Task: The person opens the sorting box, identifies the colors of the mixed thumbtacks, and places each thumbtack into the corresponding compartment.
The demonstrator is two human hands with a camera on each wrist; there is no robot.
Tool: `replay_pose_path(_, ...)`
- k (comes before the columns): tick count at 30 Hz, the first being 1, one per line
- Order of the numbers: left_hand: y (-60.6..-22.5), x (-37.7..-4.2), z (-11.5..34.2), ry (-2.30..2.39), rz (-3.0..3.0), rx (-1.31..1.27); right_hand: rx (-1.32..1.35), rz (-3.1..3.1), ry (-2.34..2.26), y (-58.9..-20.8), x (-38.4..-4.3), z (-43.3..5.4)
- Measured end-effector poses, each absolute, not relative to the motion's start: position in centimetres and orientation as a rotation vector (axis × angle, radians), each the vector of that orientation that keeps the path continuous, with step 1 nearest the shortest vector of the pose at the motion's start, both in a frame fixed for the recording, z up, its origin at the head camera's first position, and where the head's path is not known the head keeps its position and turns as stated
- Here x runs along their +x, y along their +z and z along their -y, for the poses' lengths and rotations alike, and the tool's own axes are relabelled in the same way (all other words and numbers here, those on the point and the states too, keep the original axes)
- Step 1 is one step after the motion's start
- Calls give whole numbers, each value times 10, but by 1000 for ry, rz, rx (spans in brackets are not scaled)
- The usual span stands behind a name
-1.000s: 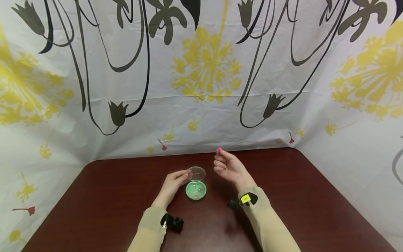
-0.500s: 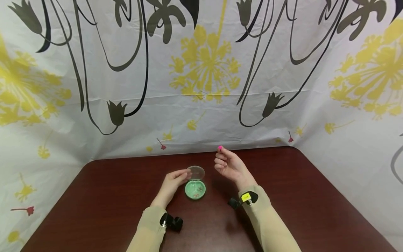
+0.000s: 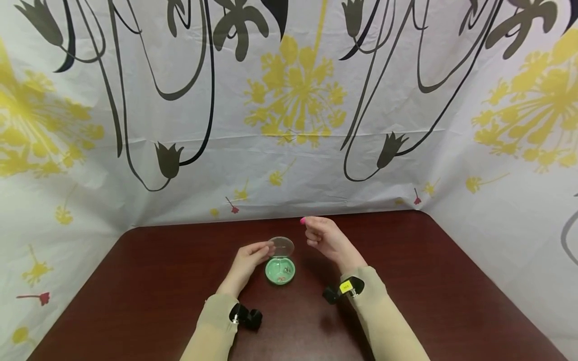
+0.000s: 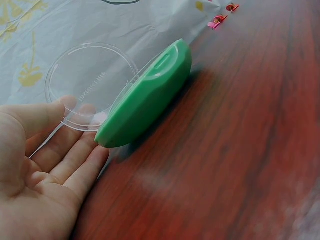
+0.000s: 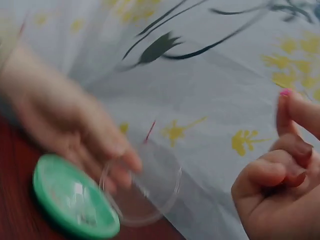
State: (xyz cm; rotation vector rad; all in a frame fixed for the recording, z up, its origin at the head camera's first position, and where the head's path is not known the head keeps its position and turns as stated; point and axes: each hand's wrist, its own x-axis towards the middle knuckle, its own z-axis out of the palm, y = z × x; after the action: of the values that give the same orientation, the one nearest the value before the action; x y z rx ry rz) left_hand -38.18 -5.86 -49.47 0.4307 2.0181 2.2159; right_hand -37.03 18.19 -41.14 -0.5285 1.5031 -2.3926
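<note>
A round green case (image 3: 280, 277) with inner compartments sits on the table, its clear lid (image 3: 282, 246) raised at the far side. Some tiny items (image 3: 287, 271) lie inside, too small to identify. My left hand (image 3: 246, 263) pinches the lid's left edge between thumb and fingers; printed letters show on the lid (image 4: 90, 75) in the left wrist view. Right of the case and above the table, my right hand (image 3: 330, 239) pinches a small bright pink piece (image 3: 303, 220) between thumb and forefinger. Its other fingers are curled, and only the piece's pink tip (image 5: 285, 92) shows in the right wrist view.
The dark red-brown table (image 3: 180, 281) meets a patterned white sheet (image 3: 289, 175) at its back and sides. Small pink and red objects (image 4: 217, 21) appear at the top of the left wrist view. Each sleeve carries a wrist camera.
My right hand has tilted forward and shifted slightly left, bringing the pink piece lower and closer to the lid. The left hand and the case have stayed in place.
</note>
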Motion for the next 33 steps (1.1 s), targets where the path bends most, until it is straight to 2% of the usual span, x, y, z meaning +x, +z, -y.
replay_pose_path(5,-495,-383,59,2213,-2029,429,-542,-2270,-1862,-417,-367,-166)
replay_pose_path(11,-495,-382,60,2207,-2023,419,-813,-2579,-1309,-430,-365,-150)
replay_pose_path(16,-495,-381,60,2192,-2029,422,-911,-2773,-968,-436,-364,-145)
replay_pose_path(24,-494,-382,61,2188,-2026,438,-1010,-2836,-816,-438,-360,-139)
replay_pose_path(33,-495,-381,61,2181,-2025,443,-962,-2832,-793,-445,-358,-128)
